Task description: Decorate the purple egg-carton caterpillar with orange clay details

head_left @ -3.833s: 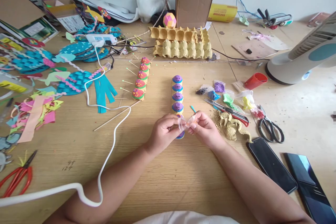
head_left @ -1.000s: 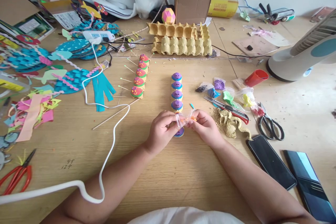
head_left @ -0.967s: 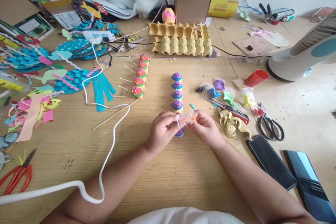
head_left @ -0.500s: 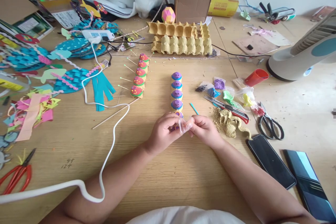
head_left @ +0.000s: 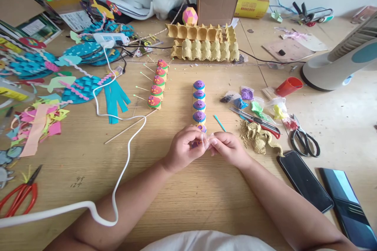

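Between my two hands is a small clear plastic bag (head_left: 204, 139); whatever it contains is mostly covered by fingers. My left hand (head_left: 186, 144) pinches one side of it, and my right hand (head_left: 228, 147) grips the other with thumb and fingers. Just beyond them runs an egg-carton caterpillar (head_left: 199, 105) with purple and blue clay tops, its near end partly hidden by my left hand. To the left stands a second egg-carton caterpillar (head_left: 157, 82) in red and green, with toothpicks sticking out. A blue stick (head_left: 219, 123) lies beyond my right hand.
Bagged clay (head_left: 246, 94), a utility knife (head_left: 259, 121), brown paper-pulp scraps (head_left: 257, 137), black scissors (head_left: 304, 141) and a phone (head_left: 304, 180) lie on the right. A white cable (head_left: 129, 145) crosses the left side. Egg cartons (head_left: 209, 50) sit at the back; a fan base (head_left: 321, 71) stands far right.
My fingers have shifted slightly on the plastic bag, with the right hand's fingers now closer over it. The whole view has moved a little; objects on the table stay put.
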### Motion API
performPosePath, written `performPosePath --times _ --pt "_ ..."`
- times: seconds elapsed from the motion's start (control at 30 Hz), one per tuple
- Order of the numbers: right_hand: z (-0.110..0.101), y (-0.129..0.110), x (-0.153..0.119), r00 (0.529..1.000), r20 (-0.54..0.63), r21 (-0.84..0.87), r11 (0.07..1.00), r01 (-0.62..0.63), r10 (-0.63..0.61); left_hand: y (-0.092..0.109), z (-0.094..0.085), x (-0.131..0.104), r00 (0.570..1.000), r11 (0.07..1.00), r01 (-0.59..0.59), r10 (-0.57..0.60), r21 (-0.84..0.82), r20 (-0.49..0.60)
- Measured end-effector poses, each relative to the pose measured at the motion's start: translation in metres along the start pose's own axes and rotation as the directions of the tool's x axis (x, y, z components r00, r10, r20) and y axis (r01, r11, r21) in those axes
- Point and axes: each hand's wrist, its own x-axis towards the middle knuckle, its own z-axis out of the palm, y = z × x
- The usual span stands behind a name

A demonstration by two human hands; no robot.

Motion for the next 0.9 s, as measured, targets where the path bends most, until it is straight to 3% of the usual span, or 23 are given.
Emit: performPosePath --times 0.23,0.5,0.73,0.9 --pt "-0.001 0.003 0.0 0.966 -0.258 -0.001 1.0 -0.01 0.009 -0.007 0.004 -0.002 0.985 0.995 0.087 -0.093 -0.048 -0.142" --pt "-0.003 0.006 0.005 0.948 -0.319 -0.011 1.0 0.003 -0.007 -0.017 0.005 -0.007 0.927 0.897 0.312 -0.359 -0.313 -0.105" --pt "-0.004 0.015 0.005 0.93 -0.367 0.089 0.996 0.013 0.021 -0.016 0.005 -0.006 0.924 0.88 0.316 -0.37 -0.356 -0.094" --pt "-0.005 0.008 0.003 0.899 -0.422 -0.194 0.98 0.04 -0.12 -0.018 0.005 -0.004 0.938 0.895 0.256 -0.322 -0.366 -0.131"
